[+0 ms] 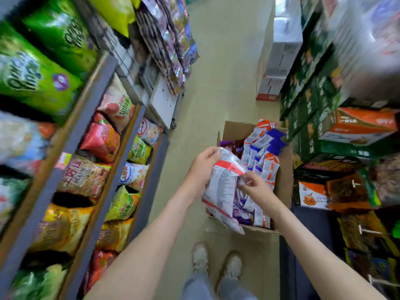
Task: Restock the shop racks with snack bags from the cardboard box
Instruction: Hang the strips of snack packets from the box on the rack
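White-and-red snack bag held just over the cardboard box, 4 o'clock of centre. The left hand grips its top corner and the right hand pinches the right edge, likely squaring it for shelving. Spare bags stand upright in the box; racks at 9 o'clock

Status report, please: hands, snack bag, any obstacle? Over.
Left hand and right hand both grip white snack bag. Bag over cardboard box, not yet on racks. No obstacle seen.
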`<move>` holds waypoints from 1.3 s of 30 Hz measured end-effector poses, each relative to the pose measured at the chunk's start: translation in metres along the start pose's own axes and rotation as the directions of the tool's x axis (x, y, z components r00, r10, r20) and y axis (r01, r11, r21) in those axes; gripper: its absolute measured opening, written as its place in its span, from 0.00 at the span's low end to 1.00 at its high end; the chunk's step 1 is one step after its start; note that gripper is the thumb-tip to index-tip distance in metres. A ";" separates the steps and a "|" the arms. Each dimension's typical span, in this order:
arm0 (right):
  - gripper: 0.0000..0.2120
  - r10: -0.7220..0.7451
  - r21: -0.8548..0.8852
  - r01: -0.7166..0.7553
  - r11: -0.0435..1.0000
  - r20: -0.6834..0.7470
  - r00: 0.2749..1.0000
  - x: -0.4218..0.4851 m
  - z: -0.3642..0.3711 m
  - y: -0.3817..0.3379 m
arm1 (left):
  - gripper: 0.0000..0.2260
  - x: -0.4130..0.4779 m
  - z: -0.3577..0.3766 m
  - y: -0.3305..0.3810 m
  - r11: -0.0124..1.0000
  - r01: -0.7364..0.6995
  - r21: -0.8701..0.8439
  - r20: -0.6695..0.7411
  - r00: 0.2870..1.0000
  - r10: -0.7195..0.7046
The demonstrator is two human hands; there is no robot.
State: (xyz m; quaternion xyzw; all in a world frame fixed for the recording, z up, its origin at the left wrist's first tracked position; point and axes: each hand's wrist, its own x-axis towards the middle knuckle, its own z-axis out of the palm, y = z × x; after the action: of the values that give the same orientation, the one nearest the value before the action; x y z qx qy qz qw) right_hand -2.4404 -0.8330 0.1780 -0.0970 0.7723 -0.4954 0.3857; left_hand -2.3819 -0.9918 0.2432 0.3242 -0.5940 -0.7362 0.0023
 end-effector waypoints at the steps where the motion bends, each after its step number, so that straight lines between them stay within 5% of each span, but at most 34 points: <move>1: 0.11 -0.034 -0.085 0.032 0.996 -0.017 0.999 0.000 0.003 -0.009 | 0.09 -0.010 -0.008 0.014 0.999 -0.005 -0.049 0.029 1.000 0.006; 4: 0.11 -0.108 -0.233 0.101 0.967 -0.019 0.994 0.003 0.017 -0.038 | 0.09 -0.034 -0.038 0.044 0.987 -0.036 -0.160 0.047 0.998 0.044; 9: 0.06 -0.205 0.044 0.209 0.977 -0.094 0.974 -0.016 0.051 -0.120 | 0.08 -0.068 -0.105 0.060 0.993 -0.062 -0.099 -0.095 0.994 0.053; 12: 0.10 -0.361 -0.205 0.336 0.919 -0.098 0.927 -0.025 0.072 -0.163 | 0.07 -0.089 -0.145 0.054 0.989 -0.029 0.142 -0.207 0.977 0.058; 16: 0.07 -0.556 -0.507 0.531 0.679 0.118 0.823 -0.042 0.107 -0.215 | 0.03 -0.117 -0.172 0.059 0.932 -0.019 0.363 -0.327 0.934 0.147; 21: 0.09 -0.651 -0.745 0.612 0.264 0.330 0.683 -0.053 0.147 -0.265 | 0.45 -0.134 -0.190 0.082 0.866 -0.092 0.491 -0.283 0.924 0.259; 23: 0.09 -0.650 -0.775 0.611 0.159 0.384 0.656 -0.053 0.158 -0.278 | 0.52 -0.138 -0.189 0.091 0.724 -0.097 0.683 -0.223 0.916 0.334; 25: 0.10 -0.641 -0.793 0.606 0.068 0.430 0.635 -0.054 0.169 -0.288 | 0.45 -0.141 -0.189 0.098 0.553 -0.103 0.827 -0.191 0.873 0.448; 29: 0.09 -0.664 -0.789 0.612 -0.056 0.488 0.567 -0.055 0.186 -0.300 | 0.12 -0.140 -0.203 0.110 0.568 -0.167 0.806 -0.282 0.736 0.616; 34: 0.14 -0.514 -0.811 0.585 0.021 0.493 0.702 -0.032 0.173 -0.301 | 0.12 -0.132 -0.228 0.118 0.540 -0.051 0.840 -0.350 0.711 0.610; 39: 0.08 -0.419 -0.880 0.454 0.136 0.364 0.832 0.012 0.140 -0.289 | 0.09 -0.106 -0.265 0.120 0.705 -0.011 0.709 -0.482 0.723 0.496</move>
State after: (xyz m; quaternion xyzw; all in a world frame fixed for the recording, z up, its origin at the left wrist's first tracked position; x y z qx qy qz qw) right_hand -2.4185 -1.0779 0.3856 -0.5317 0.8404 -0.0280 0.1015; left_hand -2.2166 -1.2172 0.3761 0.4427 -0.8176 -0.3098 0.1989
